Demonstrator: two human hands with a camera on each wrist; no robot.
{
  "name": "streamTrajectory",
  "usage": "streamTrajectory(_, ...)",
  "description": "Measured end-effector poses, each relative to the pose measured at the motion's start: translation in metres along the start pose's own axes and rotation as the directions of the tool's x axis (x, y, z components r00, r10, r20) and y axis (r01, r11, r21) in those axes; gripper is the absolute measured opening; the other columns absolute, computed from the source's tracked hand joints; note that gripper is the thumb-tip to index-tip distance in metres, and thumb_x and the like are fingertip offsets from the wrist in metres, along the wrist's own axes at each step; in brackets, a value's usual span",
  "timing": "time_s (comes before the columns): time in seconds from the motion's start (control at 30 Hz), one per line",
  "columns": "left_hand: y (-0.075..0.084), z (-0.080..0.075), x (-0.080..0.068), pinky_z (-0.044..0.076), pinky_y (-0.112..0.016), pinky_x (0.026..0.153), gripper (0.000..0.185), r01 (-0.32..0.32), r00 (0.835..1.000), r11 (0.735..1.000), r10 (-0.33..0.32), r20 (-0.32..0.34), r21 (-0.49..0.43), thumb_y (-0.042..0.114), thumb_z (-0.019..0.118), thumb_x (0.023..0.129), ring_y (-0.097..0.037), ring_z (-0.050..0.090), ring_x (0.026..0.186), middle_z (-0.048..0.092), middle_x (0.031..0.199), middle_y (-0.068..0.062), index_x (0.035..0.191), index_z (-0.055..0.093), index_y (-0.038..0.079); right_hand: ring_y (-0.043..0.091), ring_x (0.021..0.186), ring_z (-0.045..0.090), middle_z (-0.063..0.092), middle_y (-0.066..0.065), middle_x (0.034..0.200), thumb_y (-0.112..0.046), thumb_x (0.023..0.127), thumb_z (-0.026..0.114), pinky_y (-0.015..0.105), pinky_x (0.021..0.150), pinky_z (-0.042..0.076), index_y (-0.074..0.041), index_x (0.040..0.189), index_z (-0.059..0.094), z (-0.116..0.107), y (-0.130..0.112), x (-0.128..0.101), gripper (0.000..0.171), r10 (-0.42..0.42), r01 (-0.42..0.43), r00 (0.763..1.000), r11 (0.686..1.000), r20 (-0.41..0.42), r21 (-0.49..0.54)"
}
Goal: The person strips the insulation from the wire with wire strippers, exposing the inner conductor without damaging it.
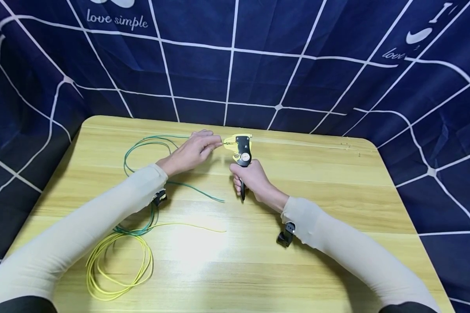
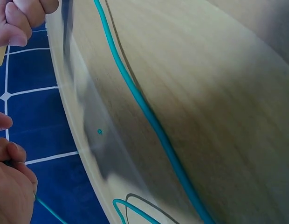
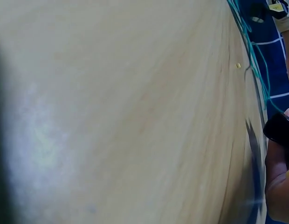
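Thumb and fingers of my left hand [image 1: 193, 151] pinch a green wire [image 1: 196, 189] near one end, close to the mouth of a yellow and black wire stripper [image 1: 243, 145]. That wire end points into the stripper's yellow jaws; how far in it reaches, I cannot tell. My right hand [image 1: 254, 177] grips the stripper's black handles, with the head upright above the fist. In the left wrist view the green wire [image 2: 135, 88] runs loose over the table. At the right wrist view's edge, a black handle [image 3: 278, 129] shows above the right hand [image 3: 278, 186].
A coil of yellow wire [image 1: 91, 269] lies at the front left of the wooden table [image 1: 297, 269], one strand reaching right. A tiny green piece [image 2: 99, 132] and a tiny yellow piece [image 3: 238, 66] lie on the tabletop. Dark blue grid-patterned cloth [image 1: 266, 78] surrounds the table's back and sides.
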State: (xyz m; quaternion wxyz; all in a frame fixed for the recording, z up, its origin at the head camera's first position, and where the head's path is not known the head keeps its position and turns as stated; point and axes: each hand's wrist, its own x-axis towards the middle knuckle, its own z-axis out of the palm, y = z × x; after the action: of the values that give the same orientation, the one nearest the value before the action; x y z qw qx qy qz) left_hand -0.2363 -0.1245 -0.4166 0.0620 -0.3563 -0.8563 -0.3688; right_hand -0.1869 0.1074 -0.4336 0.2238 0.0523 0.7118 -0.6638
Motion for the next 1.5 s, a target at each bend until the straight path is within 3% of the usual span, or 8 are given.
streamTrajectory(0.37, 0.0, -0.001, 0.001, 0.041, -0.065, 0.098, 0.014, 0.014, 1.0, 1.0, -0.014, 0.019, 0.015, 0.005, 0.058, 0.112, -0.029, 0.056, 0.106, 0.058, 0.091, -0.006, 0.103, 0.068, 0.009, 0.015, 0.039, 0.046, 0.046, 0.001, 0.049, -0.018, 0.089, 0.064, 0.028, 0.039, 0.044, -0.012, 0.061, 0.051, 0.001, -0.003, 0.0, 0.032, -0.01, 0.007, 0.998, 0.999, -0.068, -0.042)
streamTrajectory(0.5, -0.001, -0.002, 0.002, 0.038, -0.073, 0.105, 0.013, 0.024, 0.999, 1.0, -0.024, 0.026, 0.014, 0.007, 0.058, 0.113, -0.03, 0.058, 0.113, 0.063, 0.097, -0.011, 0.105, 0.068, 0.008, 0.014, 0.039, 0.047, 0.048, 0.0, 0.048, -0.02, 0.088, 0.064, 0.027, 0.038, 0.044, -0.014, 0.061, 0.052, 0.002, -0.003, 0.002, 0.031, -0.023, 0.015, 0.994, 0.997, -0.105, -0.073)
streamTrajectory(0.8, 0.0, -0.003, 0.001, 0.041, -0.057, 0.093, 0.014, 0.02, 1.0, 1.0, -0.02, 0.021, 0.019, 0.01, 0.058, 0.113, -0.029, 0.057, 0.106, 0.056, 0.088, -0.003, 0.102, 0.065, 0.01, 0.014, 0.04, 0.048, 0.05, 0.002, 0.051, -0.019, 0.091, 0.064, 0.028, 0.04, 0.046, -0.01, 0.063, 0.054, 0.004, -0.004, 0.0, 0.031, -0.006, 0.003, 0.997, 0.999, -0.078, -0.037)
streamTrajectory(1.07, -0.001, -0.002, -0.002, 0.037, -0.048, 0.088, 0.019, 0.03, 0.999, 0.998, -0.031, 0.027, 0.049, 0.013, 0.058, 0.114, -0.028, 0.051, 0.098, 0.048, 0.086, -0.004, 0.096, 0.061, 0.011, 0.017, 0.045, 0.055, 0.056, 0.005, 0.057, -0.017, 0.094, 0.065, 0.033, 0.047, 0.056, -0.004, 0.072, 0.061, 0.003, -0.004, -0.003, 0.026, 0.013, -0.012, 0.999, 0.999, -0.031, 0.031)
streamTrajectory(1.37, -0.002, -0.003, -0.003, 0.032, -0.048, 0.088, 0.023, 0.085, 0.995, 0.986, -0.09, 0.033, 0.141, 0.023, 0.058, 0.115, -0.028, 0.048, 0.096, 0.049, 0.088, -0.003, 0.106, 0.072, 0.008, 0.018, 0.051, 0.064, 0.065, 0.009, 0.065, -0.017, 0.097, 0.069, 0.037, 0.057, 0.063, 0.011, 0.095, 0.063, -0.001, -0.003, -0.006, 0.029, -0.004, 0.003, 1.0, 0.997, 0.006, 0.081)
streamTrajectory(1.5, -0.003, -0.004, -0.005, 0.032, -0.05, 0.087, 0.023, 0.094, 0.995, 0.982, -0.1, 0.03, 0.165, 0.024, 0.06, 0.115, -0.028, 0.049, 0.094, 0.051, 0.086, -0.003, 0.108, 0.075, 0.009, 0.02, 0.057, 0.069, 0.068, 0.011, 0.071, -0.016, 0.1, 0.069, 0.044, 0.065, 0.066, 0.011, 0.107, 0.06, -0.003, -0.004, -0.011, 0.029, -0.03, 0.027, 0.999, 0.994, 0.02, 0.104)
